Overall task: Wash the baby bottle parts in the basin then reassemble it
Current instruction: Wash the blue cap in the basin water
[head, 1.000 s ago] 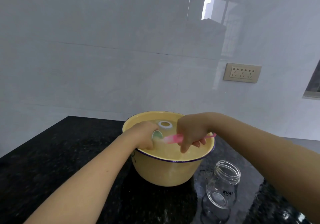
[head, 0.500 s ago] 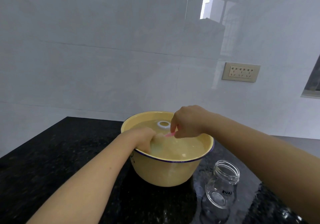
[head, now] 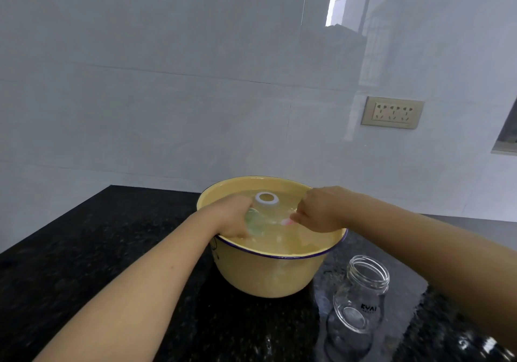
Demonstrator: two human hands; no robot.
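Fingers (head: pixel 237 231) of the left hand (head: pixel 226 216) are curled around a clear part (head: pixel 255 223). It's round, a bit greenish, and held right at the water line on the left side of the basin (head: pixel 268 275). It's too blurry to say exactly which piece of the bottle it is. Over on the right hand (head: pixel 321 210), the fingertips (head: pixel 297 217) are pinched tight on a pink tool (head: pixel 288 221). Only a short pink bit sticks out toward the clear part, and the rest is hidden by the hand or smeared, so I can't tell what its end looks like. The two hands are close together over the water (head: pixel 307 245) with the pink bit between them.

A white ring (head: pixel 267 200) floats open side up just behind the left hand, toward the far wall of the basin. I can't tell if it's touching the knuckles.

The basin is yellow with a dark blue rim and filled most of the way. It sits on a black speckled countertop (head: pixel 84 249), close to the back edge.

The glass bottle (head: pixel 361 303) stands upright just beside the basin on its front-right, nearer the front edge, under the right forearm. Its threaded mouth is open and bare, and there's some dark lettering on the side. It looks apart from the basin, not touching.

Behind it all is a glossy pale wall (head: pixel 167 81) with a beige socket plate (head: pixel 392 112) above the countertop's right end.
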